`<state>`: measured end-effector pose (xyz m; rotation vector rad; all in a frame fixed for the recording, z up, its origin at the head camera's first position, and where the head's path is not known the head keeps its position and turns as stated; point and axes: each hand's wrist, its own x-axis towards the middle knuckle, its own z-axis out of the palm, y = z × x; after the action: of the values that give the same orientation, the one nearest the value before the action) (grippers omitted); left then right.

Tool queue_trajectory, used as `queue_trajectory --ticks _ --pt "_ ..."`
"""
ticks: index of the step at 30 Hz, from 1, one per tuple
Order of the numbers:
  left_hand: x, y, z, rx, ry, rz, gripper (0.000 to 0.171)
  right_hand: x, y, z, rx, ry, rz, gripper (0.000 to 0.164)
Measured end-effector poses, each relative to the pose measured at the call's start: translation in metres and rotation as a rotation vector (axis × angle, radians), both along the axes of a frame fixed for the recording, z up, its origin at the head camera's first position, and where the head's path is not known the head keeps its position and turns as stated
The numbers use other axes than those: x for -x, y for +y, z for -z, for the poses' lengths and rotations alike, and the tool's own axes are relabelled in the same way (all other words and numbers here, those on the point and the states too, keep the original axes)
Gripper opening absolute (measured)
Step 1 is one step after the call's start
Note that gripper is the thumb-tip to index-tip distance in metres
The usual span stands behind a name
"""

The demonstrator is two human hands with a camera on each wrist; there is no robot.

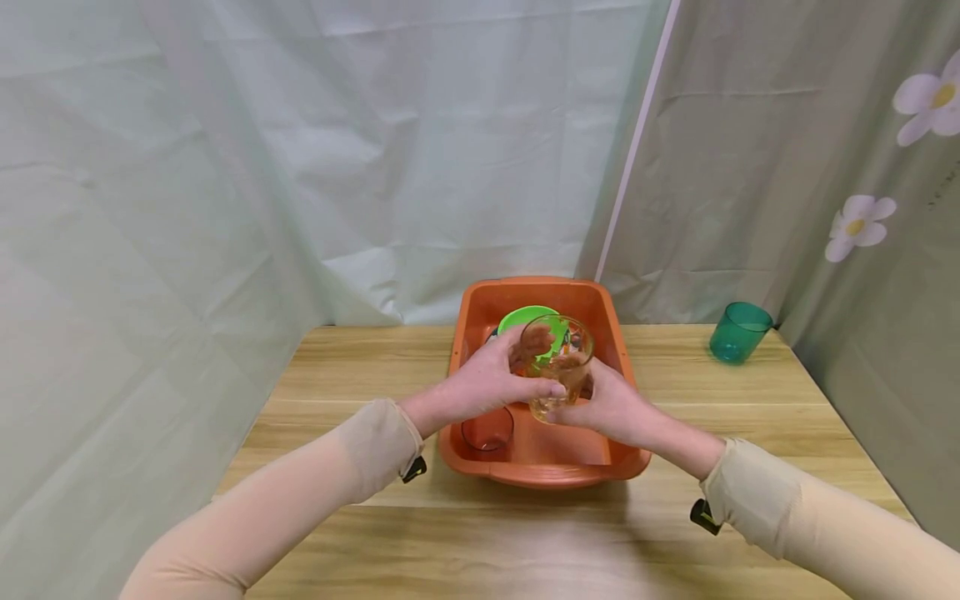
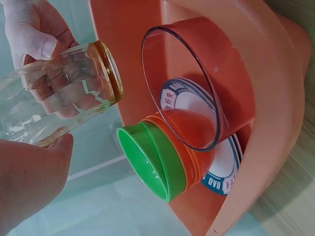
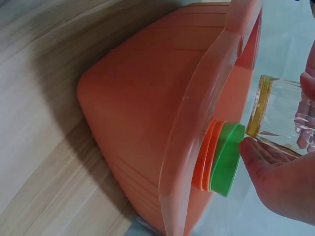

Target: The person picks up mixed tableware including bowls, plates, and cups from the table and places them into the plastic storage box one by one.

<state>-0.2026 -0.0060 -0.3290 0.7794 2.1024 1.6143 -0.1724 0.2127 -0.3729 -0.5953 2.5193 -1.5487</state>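
Observation:
Over an orange plastic basin (image 1: 555, 473), my two hands hold a clear, amber-tinted drinking glass (image 1: 567, 371) between them. My left hand (image 1: 491, 379) grips its left side, the thumb across the front. From the right, my right hand (image 1: 613, 406) curls its fingers and thumb round the lower part. Inside the basin, a green bowl (image 2: 172, 167) sits against orange bowls (image 2: 192, 169), with patterned plates (image 2: 226, 164) partly hidden behind them. A larger see-through glass (image 2: 229, 73) with a dark rim lies in the basin, at its front left in the head view.
A teal cup (image 1: 738, 333) stands on the wooden table (image 1: 360, 367) at the back right, near the curtain. Pale curtains (image 1: 450, 150) hang behind the table and at both sides. The basin's raised rim surrounds the dishes.

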Motion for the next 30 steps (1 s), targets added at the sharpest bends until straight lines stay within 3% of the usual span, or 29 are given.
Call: queue_trajectory --ticks 7,15,21,27,30 --pt "-0.002 0.005 0.0 0.008 0.021 -0.006 0.079 -0.004 0.007 -0.001 -0.036 0.015 0.027 0.057" --pt "-0.003 0.009 -0.002 0.012 0.032 0.004 0.082 -0.01 0.016 -0.003 -0.076 0.034 0.051 0.077" --pt "-0.004 0.007 -0.004 0.035 0.057 -0.016 0.081 -0.017 0.027 -0.005 -0.177 0.065 0.096 0.08" --pt "-0.004 0.006 -0.004 0.033 0.057 -0.023 0.082 -0.023 0.043 -0.01 -0.3 0.048 0.127 0.097" --pt "-0.004 0.006 -0.005 0.034 0.059 -0.023 0.083 -0.028 0.052 -0.014 -0.355 0.099 0.114 0.098"
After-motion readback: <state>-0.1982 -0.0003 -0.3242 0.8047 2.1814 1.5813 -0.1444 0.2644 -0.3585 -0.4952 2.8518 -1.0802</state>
